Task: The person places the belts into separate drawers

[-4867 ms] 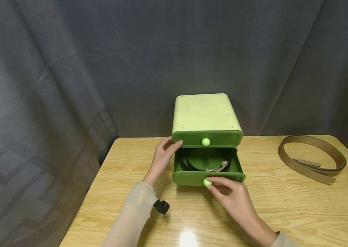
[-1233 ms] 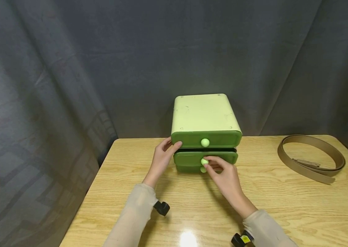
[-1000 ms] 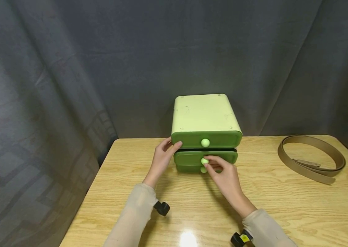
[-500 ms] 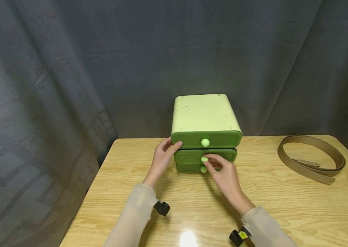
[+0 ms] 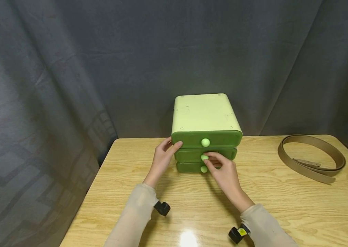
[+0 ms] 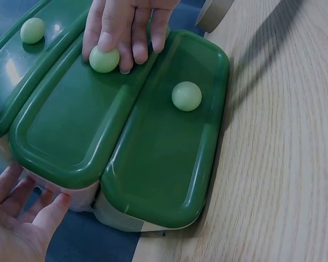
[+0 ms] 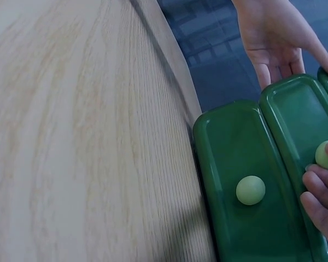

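A small cabinet (image 5: pixel 206 113) with a pale yellow-green shell and three dark green drawers stands on the table. Its middle drawer (image 5: pixel 187 155) sits nearly flush between the top drawer (image 5: pixel 189 139) and bottom drawer (image 5: pixel 189 167). My right hand (image 5: pixel 227 175) pinches the round middle knob (image 6: pixel 104 59) between thumb and fingers. Against the cabinet's left side rests my left hand (image 5: pixel 160 159), thumb touching the top drawer's front corner, fingers extended along the side in the left wrist view. What lies inside the drawers is hidden.
A tan belt (image 5: pixel 312 173) lies loosely coiled on the wooden table (image 5: pixel 285 209) to the right. Grey curtain (image 5: pixel 149 68) hangs behind the table and along its left. Each wrist carries a black camera mount (image 5: pixel 162 208).
Earlier the middle drawer stood pulled out with a coiled black belt inside. My right hand has pushed it back in by its knob, and the gap above has narrowed. The left hand stayed put.
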A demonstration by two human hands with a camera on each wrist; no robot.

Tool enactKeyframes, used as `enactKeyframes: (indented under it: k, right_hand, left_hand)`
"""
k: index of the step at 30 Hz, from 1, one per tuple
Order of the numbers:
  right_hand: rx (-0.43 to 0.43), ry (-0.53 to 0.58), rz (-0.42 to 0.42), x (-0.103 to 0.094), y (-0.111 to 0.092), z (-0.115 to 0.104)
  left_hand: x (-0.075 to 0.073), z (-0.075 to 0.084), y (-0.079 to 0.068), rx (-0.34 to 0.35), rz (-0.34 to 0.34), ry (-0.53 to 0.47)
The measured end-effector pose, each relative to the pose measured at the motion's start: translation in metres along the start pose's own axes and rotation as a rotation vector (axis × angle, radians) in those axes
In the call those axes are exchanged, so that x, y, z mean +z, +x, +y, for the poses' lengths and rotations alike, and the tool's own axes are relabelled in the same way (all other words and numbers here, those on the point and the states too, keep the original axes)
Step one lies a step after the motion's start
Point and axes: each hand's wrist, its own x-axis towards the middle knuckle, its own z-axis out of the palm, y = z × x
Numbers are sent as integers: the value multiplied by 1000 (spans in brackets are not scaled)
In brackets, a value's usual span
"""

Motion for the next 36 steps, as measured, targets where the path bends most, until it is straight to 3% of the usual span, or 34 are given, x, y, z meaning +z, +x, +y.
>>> enactKeyframes:
  k: [5, 14, 25, 36]
  right_hand:
    - [1, 1, -2, 0, 0, 0]
    - [-19, -2, -33, -3, 0, 0]
    - [-62, -19, -124, -9, -2, 0]
    - [-41, -38, -152, -12, -4, 0]
  left_hand:
    - [1, 0, 0, 0, 3, 6]
    - [1, -34, 18, -7, 9, -16]
    - [1, -35, 15, 9, 14, 13]
    - [-4, -43, 11, 29, -41, 38]
